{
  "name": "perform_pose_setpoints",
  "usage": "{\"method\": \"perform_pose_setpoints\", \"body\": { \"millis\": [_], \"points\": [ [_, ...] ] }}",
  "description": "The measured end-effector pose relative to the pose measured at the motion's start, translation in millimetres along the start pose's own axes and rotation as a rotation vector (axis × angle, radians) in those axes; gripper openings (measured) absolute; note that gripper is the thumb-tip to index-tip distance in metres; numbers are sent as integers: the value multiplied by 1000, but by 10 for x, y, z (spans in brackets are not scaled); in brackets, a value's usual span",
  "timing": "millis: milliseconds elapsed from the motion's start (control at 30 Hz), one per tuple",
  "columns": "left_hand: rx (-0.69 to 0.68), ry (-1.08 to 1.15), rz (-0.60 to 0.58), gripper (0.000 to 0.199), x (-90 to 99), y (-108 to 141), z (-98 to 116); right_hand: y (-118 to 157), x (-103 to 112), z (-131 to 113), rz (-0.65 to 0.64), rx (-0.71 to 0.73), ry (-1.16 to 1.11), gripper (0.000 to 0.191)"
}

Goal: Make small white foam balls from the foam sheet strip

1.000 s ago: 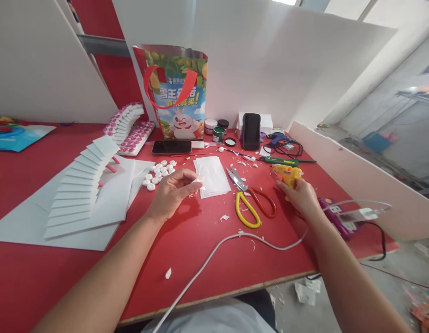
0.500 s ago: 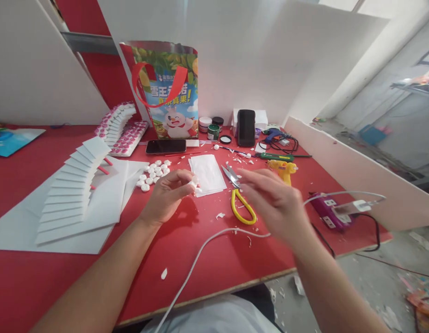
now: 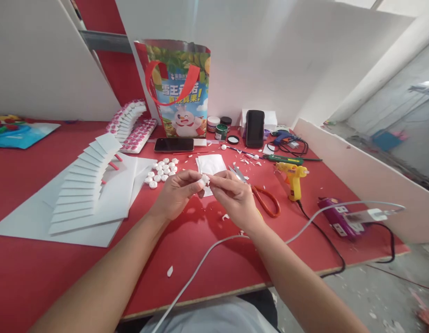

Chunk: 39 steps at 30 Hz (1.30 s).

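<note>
My left hand (image 3: 176,196) is closed, pinching a small white crumpled piece (image 3: 205,179) between thumb and fingertips. My right hand (image 3: 235,196) meets it from the other side, thumb and fingers pressed together at the piece's right edge. What exactly the piece is made of is too small to tell. Just beneath the hands lies a stack of white sheets (image 3: 211,163), partly covered. Scissors (image 3: 268,203) with an orange and a yellow handle rest beside my right hand, which hides part of them. Several round white pieces (image 3: 162,171) sit clustered beyond my left hand.
On the left, fanned white panels (image 3: 84,185) stand on flat boards. A paper bag (image 3: 183,92), phone (image 3: 174,144), paint jars (image 3: 221,132) and black device (image 3: 255,128) line the back. Rightward are a yellow glue gun (image 3: 293,178), purple power strip (image 3: 339,217) and a white cable (image 3: 200,266).
My right hand has moved left from above the scissors to the white piece, and its fingers have closed there. The scissors' orange handle is now uncovered. The view has shifted slightly.
</note>
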<state>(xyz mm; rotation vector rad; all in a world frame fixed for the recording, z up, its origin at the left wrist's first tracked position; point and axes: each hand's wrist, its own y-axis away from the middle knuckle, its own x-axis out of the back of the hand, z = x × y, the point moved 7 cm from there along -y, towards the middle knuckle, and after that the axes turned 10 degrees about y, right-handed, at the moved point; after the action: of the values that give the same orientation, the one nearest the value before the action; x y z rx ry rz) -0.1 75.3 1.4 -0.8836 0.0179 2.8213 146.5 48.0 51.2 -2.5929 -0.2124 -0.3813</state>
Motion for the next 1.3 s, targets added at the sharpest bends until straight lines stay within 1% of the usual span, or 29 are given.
{"method": "perform_pose_setpoints", "body": {
  "millis": [300,467,533,633,733,800,1033,1300],
  "points": [
    [30,-36,-8,26,13,5,-49,15,17,62,12,80,17,39],
    [44,-43,-21,27,-5,14,-60,5,43,29,19,133,24,35],
    [37,-67,-30,25,-11,18,-48,0,49,14,0,121,42,31],
    [-2,-180,-49,19,-20,25,-1,1,64,-7,-7,90,72,24],
    [-42,-303,-66,16,-35,33,52,7,77,-29,10,79,82,21],
    [-52,-343,-78,15,-46,37,70,9,74,-26,10,64,87,21],
    [-39,-410,-82,16,-43,39,66,4,55,58,17,-29,80,15],
    [-51,-368,-38,17,-64,49,39,13,46,123,84,-98,49,13]
  ]
}}
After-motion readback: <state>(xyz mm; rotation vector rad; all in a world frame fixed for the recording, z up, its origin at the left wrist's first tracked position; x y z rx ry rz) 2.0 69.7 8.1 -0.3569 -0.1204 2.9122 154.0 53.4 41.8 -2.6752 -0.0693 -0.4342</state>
